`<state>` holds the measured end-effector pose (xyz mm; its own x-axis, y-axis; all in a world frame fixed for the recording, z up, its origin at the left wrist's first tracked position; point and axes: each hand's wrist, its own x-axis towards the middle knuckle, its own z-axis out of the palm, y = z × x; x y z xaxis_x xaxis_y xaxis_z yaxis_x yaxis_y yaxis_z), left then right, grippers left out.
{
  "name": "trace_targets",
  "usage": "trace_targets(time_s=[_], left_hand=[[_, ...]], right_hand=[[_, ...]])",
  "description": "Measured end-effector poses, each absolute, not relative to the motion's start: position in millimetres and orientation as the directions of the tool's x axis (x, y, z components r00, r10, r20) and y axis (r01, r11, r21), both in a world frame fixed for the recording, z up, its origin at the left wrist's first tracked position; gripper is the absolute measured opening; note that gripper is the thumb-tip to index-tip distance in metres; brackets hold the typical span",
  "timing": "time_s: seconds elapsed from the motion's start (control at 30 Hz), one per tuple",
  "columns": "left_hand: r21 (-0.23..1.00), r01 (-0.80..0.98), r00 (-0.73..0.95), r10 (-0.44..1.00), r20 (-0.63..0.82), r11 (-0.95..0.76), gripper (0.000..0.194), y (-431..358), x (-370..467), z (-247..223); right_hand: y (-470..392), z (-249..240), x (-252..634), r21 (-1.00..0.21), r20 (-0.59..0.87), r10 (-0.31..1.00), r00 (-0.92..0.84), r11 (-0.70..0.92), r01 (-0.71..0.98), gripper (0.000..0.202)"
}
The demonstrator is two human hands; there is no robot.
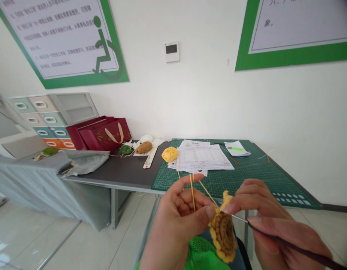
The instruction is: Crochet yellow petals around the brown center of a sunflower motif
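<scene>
Head view: hook tip at upper edge of crochet piece

Crochet piece (223, 236), brown at the centre with a yellow ruffled border, sits at lower centre-right of the frame, between the hands. Seen obliquely, its long axis runs roughly top to bottom.

Left hand (187, 212): nearer of the two, pinching the piece at its upper left edge between thumb and fingers. Index finger is raised, with a yellow yarn strand (193, 193) looped over it; from there the strand slopes down rightward to the hook tip.

Right hand (277, 221): fingers pressed together on a hook (240, 218), metal shaft, dark handle. The hook points up and left from the lower right corner, crossing the piece's long axis; its tip meets the upper edge just beside the left thumb. One right fingertip lies close to that spot; contact with the piece cannot be told.

Beyond, mid-frame: yellow yarn ball (169, 154) beside printed papers (205, 157) on a green cutting mat (263, 168). Further left, brown yarn (144, 147), green yarn (125, 149) and dark red bags (103, 133).
</scene>
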<state>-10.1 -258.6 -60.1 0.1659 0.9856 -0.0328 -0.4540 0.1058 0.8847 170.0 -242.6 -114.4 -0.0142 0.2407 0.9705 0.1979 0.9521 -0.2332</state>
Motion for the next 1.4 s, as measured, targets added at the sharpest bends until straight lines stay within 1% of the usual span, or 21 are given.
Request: trace_targets(time_s=[0.07, 0.3, 0.4, 0.53, 0.63, 0.73, 0.83, 0.93, 1.0, 1.03, 1.1, 1.2, 1.27, 1.33, 1.4], left_hand=[[0.882, -0.456, 0.177, 0.984, -0.036, 0.115, 0.061, -258.9, -10.5, -58.6], [0.878, -0.454, 0.247, 0.968, -0.036, 0.149, 0.060, -258.4, -13.2, -55.2], [0.884, -0.445, 0.243, 0.969, -0.036, 0.145, 0.061, -258.2, -13.3, -55.0], [0.890, -0.433, 0.241, 0.970, -0.040, 0.145, 0.061, -259.4, -12.2, -53.1], [0.889, -0.435, 0.232, 0.972, -0.043, 0.143, 0.063, -260.2, -11.6, -52.7], [0.892, -0.434, 0.212, 0.977, -0.033, 0.124, 0.062, -260.2, -11.7, -53.4], [0.898, -0.423, 0.200, 0.979, -0.032, 0.116, 0.063, -259.7, -12.1, -54.5], [0.903, -0.418, 0.177, 0.984, -0.028, 0.101, 0.063, -259.2, -12.9, -55.7], [0.906, -0.413, 0.173, 0.985, -0.021, 0.092, 0.063, -258.9, -13.8, -56.4], [0.907, -0.411, 0.176, 0.984, -0.016, 0.088, 0.064, -258.8, -14.4, -56.5], [0.906, -0.414, 0.186, 0.982, -0.009, 0.087, 0.065, -258.8, -15.2, -56.3], [0.894, -0.437, 0.221, 0.975, 0.004, 0.095, 0.063, -259.5, -14.8, -54.7], [0.888, -0.447, 0.252, 0.968, 0.012, 0.105, 0.061, -260.4, -13.6, -53.5], [0.885, -0.451, 0.269, 0.963, 0.009, 0.118, 0.060, -261.1, -12.2, -53.2], [0.887, -0.445, 0.271, 0.963, 0.007, 0.119, 0.060, -261.0, -11.7, -55.2]], right_hand=[[-243.9, -109.8, 164.2, -0.258, 0.966, 0.258, 0.022, 0.955, 0.145, 0.021], [-245.1, -108.5, 162.8, -0.306, 0.952, 0.305, 0.031, 0.952, 0.026, 0.022], [-244.9, -110.2, 162.7, -0.299, 0.954, 0.299, 0.029, 0.954, 0.034, 0.023], [-244.5, -110.6, 159.4, -0.303, 0.951, 0.299, 0.082, 0.952, 0.040, 0.022], [-244.9, -110.3, 156.8, -0.315, 0.946, 0.311, 0.088, 0.949, 0.031, 0.020], [-246.8, -108.5, 157.5, -0.316, 0.948, 0.311, 0.070, 0.945, 0.084, 0.018], [-248.6, -103.9, 163.6, -0.256, 0.966, 0.257, 0.015, 0.949, 0.184, 0.016], [-249.3, -98.1, 171.9, -0.132, 0.976, 0.173, -0.131, 0.953, 0.273, 0.019], [-249.2, -95.9, 174.5, -0.088, 0.970, 0.150, -0.193, 0.950, 0.299, 0.021], [-249.0, -95.8, 174.2, -0.096, 0.972, 0.154, -0.178, 0.950, 0.299, 0.021], [-248.4, -97.6, 170.1, -0.172, 0.977, 0.198, -0.085, 0.954, 0.246, 0.018], [-248.0, -102.4, 157.5, -0.358, 0.932, 0.353, 0.080, 0.932, 0.055, 0.006], [-248.0, -104.7, 146.5, -0.452, 0.878, 0.459, 0.135, 0.888, -0.081, 0.011], [-247.6, -105.7, 135.4, -0.462, 0.850, 0.488, 0.197, 0.871, -0.164, 0.014], [-246.4, -105.6, 126.6, -0.413, 0.851, 0.449, 0.274, 0.893, -0.181, 0.010]])
